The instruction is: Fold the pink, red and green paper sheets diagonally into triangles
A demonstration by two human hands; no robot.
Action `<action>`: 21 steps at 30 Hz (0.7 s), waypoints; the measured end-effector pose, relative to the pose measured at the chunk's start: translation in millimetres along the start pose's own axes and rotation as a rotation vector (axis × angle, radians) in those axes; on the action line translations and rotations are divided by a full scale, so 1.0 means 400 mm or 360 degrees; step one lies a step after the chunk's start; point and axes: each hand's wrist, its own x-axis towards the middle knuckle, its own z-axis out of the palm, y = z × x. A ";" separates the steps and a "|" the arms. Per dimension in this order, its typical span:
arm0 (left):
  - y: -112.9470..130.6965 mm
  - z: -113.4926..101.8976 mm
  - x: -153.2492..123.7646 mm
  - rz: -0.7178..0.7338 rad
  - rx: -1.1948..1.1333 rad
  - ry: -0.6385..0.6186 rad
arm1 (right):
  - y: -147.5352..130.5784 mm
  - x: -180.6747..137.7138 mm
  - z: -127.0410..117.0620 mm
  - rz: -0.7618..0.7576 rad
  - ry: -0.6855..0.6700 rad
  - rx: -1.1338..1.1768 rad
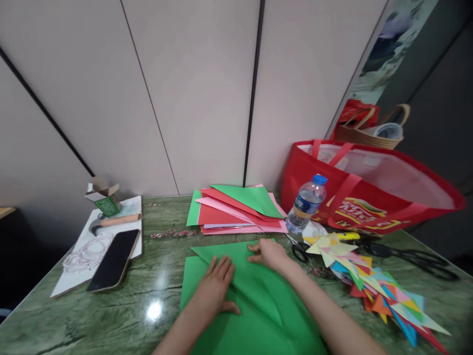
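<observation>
A large green sheet of paper [258, 305] lies folded over on the green marble table [148, 301] in front of me. My left hand [216, 288] lies flat on the sheet with fingers stretched out, pressing it down. My right hand [268, 252] rests on the far edge of the folded flap, fingers curled down onto the paper. Neither hand lifts anything off the table.
A stack of red, pink and green sheets [236, 212] lies behind. A water bottle [306, 203], a red tote bag [369, 192], scissors [414, 256] and folded coloured paper pieces [377, 291] sit right. Left are a phone [114, 260], a hammer [114, 222], bracelets [86, 251] and a small box [103, 196].
</observation>
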 end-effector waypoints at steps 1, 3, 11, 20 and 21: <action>0.016 0.009 0.003 0.0067 -0.0023 -0.0002 | -0.001 0.003 -0.002 0.0002 -0.0004 -0.0010; 0.053 0.021 0.005 0.0188 -0.0057 -0.0042 | -0.002 0.007 -0.007 0.0000 -0.0027 -0.0039; 0.194 0.010 -0.024 0.0494 -0.0090 -0.0196 | -0.026 0.005 -0.034 -0.0063 -0.0156 -0.0237; 0.195 0.000 -0.043 0.0505 0.0003 -0.0166 | -0.053 -0.006 -0.052 -0.0106 -0.0277 -0.0386; 0.194 0.003 -0.043 0.0462 0.0004 -0.0189 | -0.053 -0.007 -0.051 -0.0107 -0.0275 -0.0394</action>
